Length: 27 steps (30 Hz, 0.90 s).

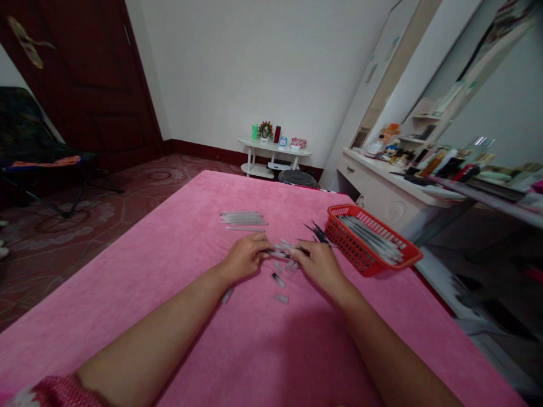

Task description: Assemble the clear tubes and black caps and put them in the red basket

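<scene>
L hand (244, 257) & R hand (316, 263) meet mid-table on the pink cloth (254, 345), fingertips facing each other. Btw them: a thin clear pen piece (280, 251), just off the cloth. Its long axis runs side to side across the view, roughly level, one end at each hand. A dark part shows twd the R side, but it's too small & blurred to tell tip from tail.

Grip: L fingers curl in & pinch the piece's L end. R thumb & fingers close on the other end. Both palms face down.

Right under the hands lie loose short caps (279, 279), clear w/ dark ends, scattered at diff. angles. One more sits by the L wrist.

Farther back L, a row of clear tubes (242, 219) lies side by side, axes also side to side. By the R hand, black refills (318, 232) fan out, pointing away and L. The red basket (354, 250) just R of them holds many pens lying diagonally.
</scene>
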### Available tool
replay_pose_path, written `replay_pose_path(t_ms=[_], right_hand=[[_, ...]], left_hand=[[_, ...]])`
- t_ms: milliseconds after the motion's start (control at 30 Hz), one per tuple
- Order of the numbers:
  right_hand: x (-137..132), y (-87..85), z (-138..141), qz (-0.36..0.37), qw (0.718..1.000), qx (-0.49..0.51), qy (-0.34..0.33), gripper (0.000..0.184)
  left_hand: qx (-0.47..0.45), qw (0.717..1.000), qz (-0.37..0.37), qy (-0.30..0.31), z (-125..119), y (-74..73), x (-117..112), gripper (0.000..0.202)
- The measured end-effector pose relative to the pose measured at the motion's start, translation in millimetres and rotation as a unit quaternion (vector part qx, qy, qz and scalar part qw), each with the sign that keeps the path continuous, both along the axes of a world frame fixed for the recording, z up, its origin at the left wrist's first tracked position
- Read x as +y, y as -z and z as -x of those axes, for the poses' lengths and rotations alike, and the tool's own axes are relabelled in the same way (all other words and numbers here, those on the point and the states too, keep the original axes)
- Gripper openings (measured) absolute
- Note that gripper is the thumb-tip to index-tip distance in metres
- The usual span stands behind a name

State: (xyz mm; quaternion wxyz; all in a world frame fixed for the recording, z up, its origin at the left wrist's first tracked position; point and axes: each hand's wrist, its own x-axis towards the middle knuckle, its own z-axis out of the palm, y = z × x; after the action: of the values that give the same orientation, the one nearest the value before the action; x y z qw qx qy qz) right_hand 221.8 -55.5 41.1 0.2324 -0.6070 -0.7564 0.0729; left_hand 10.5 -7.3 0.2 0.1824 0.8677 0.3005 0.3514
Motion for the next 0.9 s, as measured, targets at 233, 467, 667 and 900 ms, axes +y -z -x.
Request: replay_pose_path(t_ms=[233, 467, 667, 900], right_hand=[[10.6, -22.3, -41.1, -0.020, 0.992, -0.073, 0.100, 0.021], [13.3, -30.2, -65.6, 0.033, 0.967, -0.175, 0.181, 0.020], [11.7, -23.9, -61.1, 0.075, 0.952, -0.233, 0.183, 0.024], [12.7, -18.2, -62.2, 0.097, 0.956, -0.209, 0.179, 0.021]], left_hand=[[0.006, 1.000, -0.007, -0.003, -0.3, -1.6, -0.5, 0.029], [0.005, 1.000, -0.007, -0.004, -0.7, -1.6, -1.3, 0.029], [0.002, 1.000, -0.006, -0.003, -0.7, -2.6, -1.6, 0.030], [0.000, 1.000, -0.005, 0.003, -0.6, -0.4, 0.2, 0.029]])
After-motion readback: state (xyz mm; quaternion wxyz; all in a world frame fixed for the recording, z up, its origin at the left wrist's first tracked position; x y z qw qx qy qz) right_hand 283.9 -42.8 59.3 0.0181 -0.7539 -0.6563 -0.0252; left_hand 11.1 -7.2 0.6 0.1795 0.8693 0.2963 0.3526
